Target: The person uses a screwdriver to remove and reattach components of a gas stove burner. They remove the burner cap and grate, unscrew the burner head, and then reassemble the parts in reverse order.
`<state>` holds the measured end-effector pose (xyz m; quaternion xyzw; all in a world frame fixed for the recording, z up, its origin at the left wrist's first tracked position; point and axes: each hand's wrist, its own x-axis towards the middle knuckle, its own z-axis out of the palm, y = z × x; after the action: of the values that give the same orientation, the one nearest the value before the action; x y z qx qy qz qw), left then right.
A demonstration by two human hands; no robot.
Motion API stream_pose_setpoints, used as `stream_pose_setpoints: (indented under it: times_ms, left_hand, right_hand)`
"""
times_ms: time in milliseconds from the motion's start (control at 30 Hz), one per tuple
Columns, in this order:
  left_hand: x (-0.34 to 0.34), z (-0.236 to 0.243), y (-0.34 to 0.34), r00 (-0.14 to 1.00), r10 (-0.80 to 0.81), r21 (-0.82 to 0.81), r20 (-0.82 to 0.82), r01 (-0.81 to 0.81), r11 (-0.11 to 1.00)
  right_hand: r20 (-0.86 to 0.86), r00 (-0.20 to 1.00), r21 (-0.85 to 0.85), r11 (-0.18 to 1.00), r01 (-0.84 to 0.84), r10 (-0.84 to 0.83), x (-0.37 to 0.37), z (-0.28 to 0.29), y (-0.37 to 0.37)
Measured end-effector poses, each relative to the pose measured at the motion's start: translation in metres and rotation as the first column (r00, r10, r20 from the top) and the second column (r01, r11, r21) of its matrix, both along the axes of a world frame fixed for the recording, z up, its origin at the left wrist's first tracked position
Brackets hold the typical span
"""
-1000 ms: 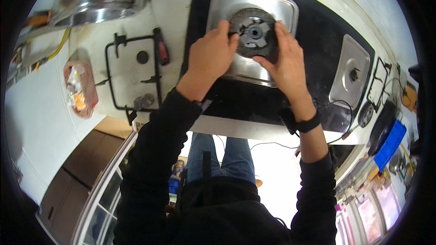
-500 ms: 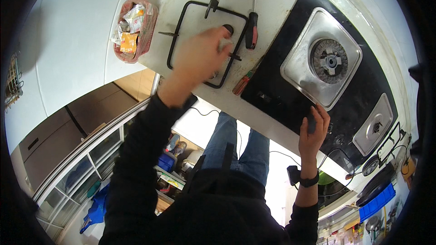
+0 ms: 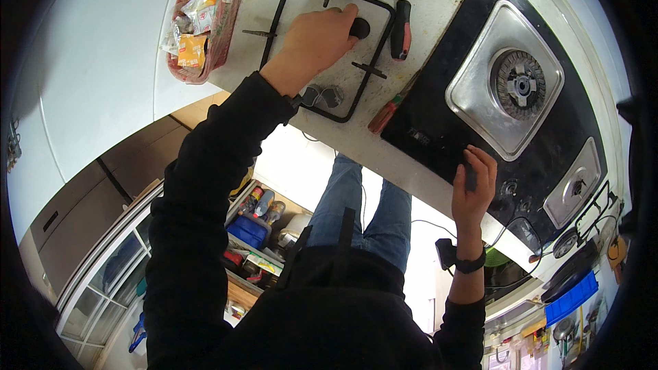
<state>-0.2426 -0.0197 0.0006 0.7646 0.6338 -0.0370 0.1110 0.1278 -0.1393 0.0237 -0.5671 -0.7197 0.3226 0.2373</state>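
My left hand [image 3: 321,42] reaches inside a black square pan support [image 3: 277,17] lying on the white counter. Its fingers are curled, with the thumb and forefinger at the edges of a small black round cap [image 3: 360,28]. Two grey knobs [image 3: 322,96] lie near my left wrist, within the same frame. My right hand [image 3: 475,188] rests at the front edge of the black glass hob [image 3: 428,113], its fingers loosely bent and apart, with nothing in them.
A screwdriver [image 3: 401,31] lies right of the pan support, and a red-handled tool [image 3: 385,115] by the hob's corner. To the left stands a pink basket [image 3: 224,41] of packets. A burner [image 3: 521,85] sits on the hob's steel tray. Below, a drawer holds a blue box [image 3: 248,230].
The blur of my left hand has gone; it has moved up with its fingers at the black cap, uncovering the grey knobs. The view has shifted slightly. My right hand stays at the hob's edge.
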Motion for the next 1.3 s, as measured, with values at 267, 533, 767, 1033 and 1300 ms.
stream_pose_setpoints:
  times_ms: [267, 533, 767, 1033, 1300]
  left_hand:
    - [-0.003, -0.005, 0.004, 0.999, 0.016, -0.069, 0.044, -0.013, 0.998]
    - [0.003, 0.042, -0.017, 0.971, 0.139, 0.009, 0.196, -0.144, 0.990]
    - [0.126, 0.072, -0.016, 0.868, 0.019, -0.022, 0.497, -0.009, 1.000]
    - [0.245, 0.035, 0.035, 0.917, -0.159, 0.103, 0.366, 0.130, 0.986]
    - [0.270, 0.014, 0.056, 0.959, -0.149, 0.114, 0.241, 0.124, 0.986]
  right_hand:
    - [-0.004, 1.000, 0.000, 1.000, 0.001, -0.001, -0.006, 0.001, 0.003]
    - [-0.074, 0.997, 0.063, 0.998, 0.012, -0.008, -0.004, 0.007, 0.012]
    - [-0.099, 0.994, 0.118, 0.991, 0.064, -0.052, 0.014, 0.007, 0.015]
    - [-0.097, 0.980, 0.124, 0.974, 0.187, -0.176, 0.053, 0.001, 0.008]
    - [-0.093, 0.971, 0.158, 0.960, 0.233, -0.220, 0.084, -0.004, 0.016]
